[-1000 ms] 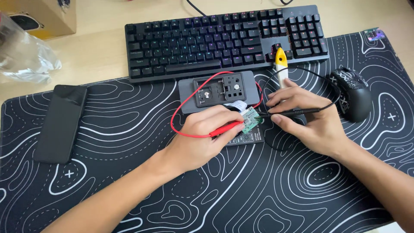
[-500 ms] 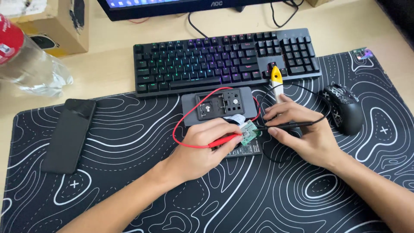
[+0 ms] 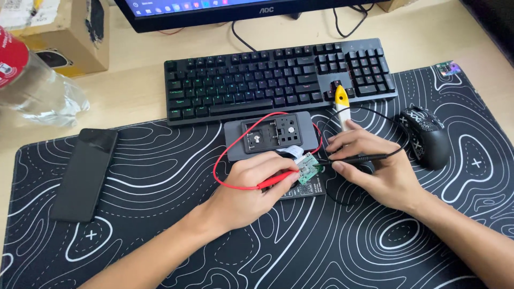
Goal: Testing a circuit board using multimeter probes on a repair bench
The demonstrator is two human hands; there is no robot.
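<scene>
Far left, black phone (image 3: 84, 172) flat on patterned desk mat (image 3: 160, 214) covering the counter. At centre, left hand (image 3: 251, 187), forearm angled in from lower left, grip pinched on red probe (image 3: 276, 180), tip set on small green circuit board (image 3: 307, 168) just below grey meter (image 3: 270, 136). Right hand (image 3: 375, 168), wrist low, grip closed around black probe (image 3: 356, 159), tip meeting the same board. Black mouse (image 3: 425, 136) at far right
</scene>
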